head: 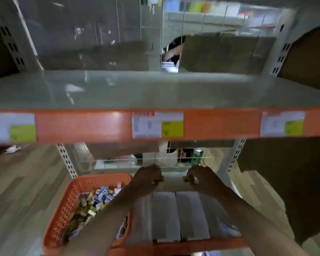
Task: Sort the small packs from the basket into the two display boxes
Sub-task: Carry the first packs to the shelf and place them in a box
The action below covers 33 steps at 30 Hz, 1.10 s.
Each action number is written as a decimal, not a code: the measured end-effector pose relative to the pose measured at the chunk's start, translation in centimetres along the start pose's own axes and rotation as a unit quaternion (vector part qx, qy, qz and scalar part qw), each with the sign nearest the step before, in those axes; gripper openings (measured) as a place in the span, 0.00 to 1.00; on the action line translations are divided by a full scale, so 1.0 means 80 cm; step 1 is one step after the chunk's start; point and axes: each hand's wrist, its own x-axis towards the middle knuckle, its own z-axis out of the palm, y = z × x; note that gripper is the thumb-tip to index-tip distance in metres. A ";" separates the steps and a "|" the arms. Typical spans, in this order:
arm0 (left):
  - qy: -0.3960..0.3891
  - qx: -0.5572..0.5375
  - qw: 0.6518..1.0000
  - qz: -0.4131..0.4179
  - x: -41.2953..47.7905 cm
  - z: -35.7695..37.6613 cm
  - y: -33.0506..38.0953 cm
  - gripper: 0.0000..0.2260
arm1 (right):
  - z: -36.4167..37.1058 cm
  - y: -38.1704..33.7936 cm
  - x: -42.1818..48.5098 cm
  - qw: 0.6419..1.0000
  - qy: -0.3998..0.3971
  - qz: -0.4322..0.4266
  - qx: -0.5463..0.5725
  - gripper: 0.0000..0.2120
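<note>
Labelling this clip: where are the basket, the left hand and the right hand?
basket (63, 215): head view, its dotted left wall.
left hand (147, 179): head view, back of the hand.
right hand (204, 179): head view, back of the hand.

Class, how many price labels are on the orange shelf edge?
3: a left label, a middle label, a right label; more may lie outside the frame.

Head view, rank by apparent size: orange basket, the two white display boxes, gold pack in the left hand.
1. orange basket
2. left display box and right display box: look alike, not ranked
3. gold pack in the left hand
</note>
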 end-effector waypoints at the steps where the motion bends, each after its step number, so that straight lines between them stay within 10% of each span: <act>1: 0.005 0.017 1.000 0.005 -0.002 0.016 -0.004 0.12 | 0.013 0.004 0.000 1.000 0.007 -0.002 0.003 0.12; 33: 0.097 -0.026 0.995 0.018 -0.026 0.160 -0.015 0.11 | 0.175 0.037 -0.018 0.997 0.006 0.048 0.057 0.09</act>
